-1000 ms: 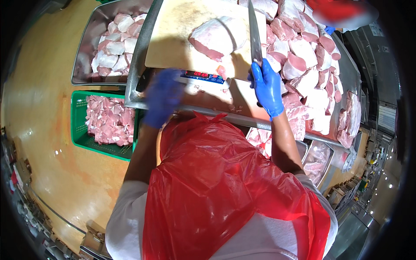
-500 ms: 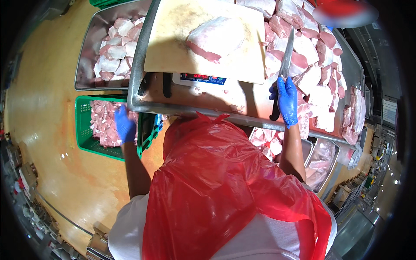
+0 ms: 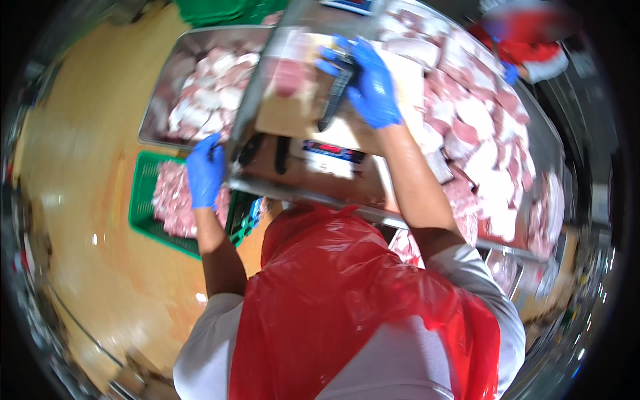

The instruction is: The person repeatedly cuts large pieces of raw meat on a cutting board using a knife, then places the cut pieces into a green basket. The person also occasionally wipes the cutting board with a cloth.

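My gloved right hand (image 3: 375, 90) is closed around the black handle of a knife (image 3: 335, 97) above the cutting board (image 3: 283, 121). The knife's blade is smeared by motion and hard to make out. On the board's left part lies a pale, pink-edged piece of meat (image 3: 289, 75), also blurred. My gloved left hand (image 3: 205, 175) is over the inner side of the green crate (image 3: 142, 183), near the steel bin's corner. Its fingers are bent and partly apart, with nothing visible in them. Under the board sits a scale (image 3: 330, 151) with a lit display.
A steel bin (image 3: 152, 110) of cut meat stands at the left, above the green crate of pink trimmings (image 3: 175, 200). Many meat pieces (image 3: 477, 133) are heaped at the right of the steel table (image 3: 267, 187). Another person (image 3: 533, 50) works at the far right.
My right hand has moved left and away from me with the knife, from beside the heap to over the board. My left hand has risen slightly. The view has shifted.
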{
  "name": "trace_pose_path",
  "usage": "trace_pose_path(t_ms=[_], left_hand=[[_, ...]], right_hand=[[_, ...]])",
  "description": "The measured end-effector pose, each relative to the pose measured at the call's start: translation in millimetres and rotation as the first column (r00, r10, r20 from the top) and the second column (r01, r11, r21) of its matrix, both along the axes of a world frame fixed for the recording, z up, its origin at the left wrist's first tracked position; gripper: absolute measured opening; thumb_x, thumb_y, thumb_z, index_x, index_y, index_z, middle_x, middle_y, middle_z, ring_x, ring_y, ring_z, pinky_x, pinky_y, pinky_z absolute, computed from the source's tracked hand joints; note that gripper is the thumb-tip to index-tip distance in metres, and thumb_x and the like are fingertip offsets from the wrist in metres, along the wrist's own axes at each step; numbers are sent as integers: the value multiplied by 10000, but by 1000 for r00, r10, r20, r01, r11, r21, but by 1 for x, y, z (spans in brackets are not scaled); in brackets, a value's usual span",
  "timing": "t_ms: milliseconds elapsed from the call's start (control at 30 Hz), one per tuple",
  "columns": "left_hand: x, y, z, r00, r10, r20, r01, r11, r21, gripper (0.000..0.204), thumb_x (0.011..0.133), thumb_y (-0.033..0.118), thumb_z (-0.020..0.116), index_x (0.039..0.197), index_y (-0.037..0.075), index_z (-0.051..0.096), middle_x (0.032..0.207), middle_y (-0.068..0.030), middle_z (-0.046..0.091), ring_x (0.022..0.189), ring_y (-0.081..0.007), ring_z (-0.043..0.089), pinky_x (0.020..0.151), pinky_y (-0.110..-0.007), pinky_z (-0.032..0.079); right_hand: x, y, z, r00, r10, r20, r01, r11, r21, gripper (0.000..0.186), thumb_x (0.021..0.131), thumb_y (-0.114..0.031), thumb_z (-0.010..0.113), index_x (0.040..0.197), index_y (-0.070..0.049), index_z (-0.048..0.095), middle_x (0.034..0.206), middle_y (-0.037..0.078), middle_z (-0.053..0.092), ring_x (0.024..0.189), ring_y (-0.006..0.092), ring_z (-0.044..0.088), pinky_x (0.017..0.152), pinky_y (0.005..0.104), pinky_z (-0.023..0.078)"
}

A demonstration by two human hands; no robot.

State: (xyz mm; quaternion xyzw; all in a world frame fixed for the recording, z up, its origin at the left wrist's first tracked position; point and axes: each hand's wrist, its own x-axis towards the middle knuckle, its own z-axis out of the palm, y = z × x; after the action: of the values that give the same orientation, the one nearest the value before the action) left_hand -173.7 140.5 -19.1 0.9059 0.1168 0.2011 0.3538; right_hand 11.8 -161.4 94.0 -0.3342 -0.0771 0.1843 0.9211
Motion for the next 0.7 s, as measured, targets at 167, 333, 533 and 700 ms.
trace_pose_path(t_ms=[167, 333, 533, 700], left_hand=[[31, -38, 26, 999, 45, 12, -44, 997, -61, 236, 936, 113, 632, 1139, 18, 705, 922, -136, 728, 785, -181, 677, 734, -305, 532], [81, -153, 65, 912, -404, 77, 409, 909, -80, 187, 913, 62, 622, 1080, 26, 701, 1000, -146, 722, 865, -263, 710, 775, -354, 555], [172, -326, 52, 310, -872, 378, 804, 453, 386, 337, 885, 56, 620, 1211, -28, 612, 1148, -217, 662, 1033, -394, 644, 897, -429, 523], [243, -513, 4, 271, -962, -40, 897, 237, 373, 894, 791, 329, 743, 1477, -40, 303, 1406, -262, 479, 1247, -383, 529, 1025, -479, 452]], right_hand=[[-36, -10, 35, 961, -63, 268, 92, 991, -96, 205, 999, -198, 615, 1116, -29, 623, 960, 25, 653, 867, 114, 605, 844, 257, 468], [-115, -141, -36, 969, -223, 105, 246, 864, -439, 279, 1058, -190, 489, 1203, 40, 548, 1137, 132, 662, 1010, 180, 664, 899, 315, 549], [-220, -278, -82, 815, -576, 65, 436, 537, -722, 246, 1056, -172, 482, 1107, 49, 577, 1041, 121, 680, 921, 173, 666, 887, 325, 544], [-282, -316, -115, 596, -802, 16, 563, 404, -721, 274, 1058, -207, 480, 1078, 40, 597, 983, 117, 677, 898, 176, 658, 859, 333, 544]])
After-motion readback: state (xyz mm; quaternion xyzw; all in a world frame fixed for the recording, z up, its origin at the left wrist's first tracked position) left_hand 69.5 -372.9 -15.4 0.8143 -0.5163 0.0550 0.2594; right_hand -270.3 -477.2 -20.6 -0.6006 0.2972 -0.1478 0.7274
